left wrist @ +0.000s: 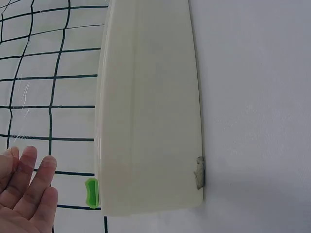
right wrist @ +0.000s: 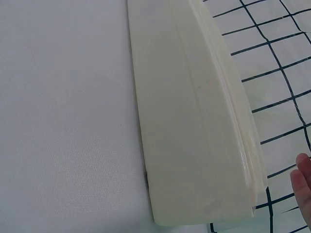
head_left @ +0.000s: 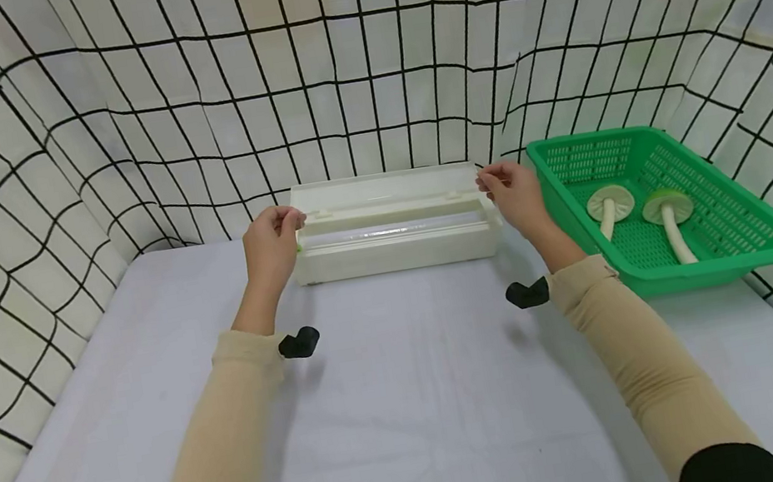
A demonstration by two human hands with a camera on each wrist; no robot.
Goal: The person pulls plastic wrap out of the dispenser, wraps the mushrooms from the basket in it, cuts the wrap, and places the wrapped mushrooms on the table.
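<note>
A white cling film dispenser (head_left: 396, 256) stands at the back of the table with its lid (head_left: 378, 185) raised. Inside lies a roll of clear film (head_left: 392, 229). My left hand (head_left: 269, 244) is above the dispenser's left end, thumb and fingers pinching the edge of a thin clear cling film (left wrist: 20, 109), seen as faint creases in the left wrist view. At the right end, my right hand (head_left: 518, 196) pinches the film's other corner; only its fingertips (right wrist: 302, 177) show in the right wrist view. A green tab (left wrist: 92, 193) sticks out at the left end.
A green plastic basket (head_left: 718, 271) stands at the right with two mushroom-shaped items (head_left: 668, 209) in it. White panels with a black wire grid (head_left: 368, 75) enclose the back and sides. A white cloth (head_left: 427, 403) covers the table.
</note>
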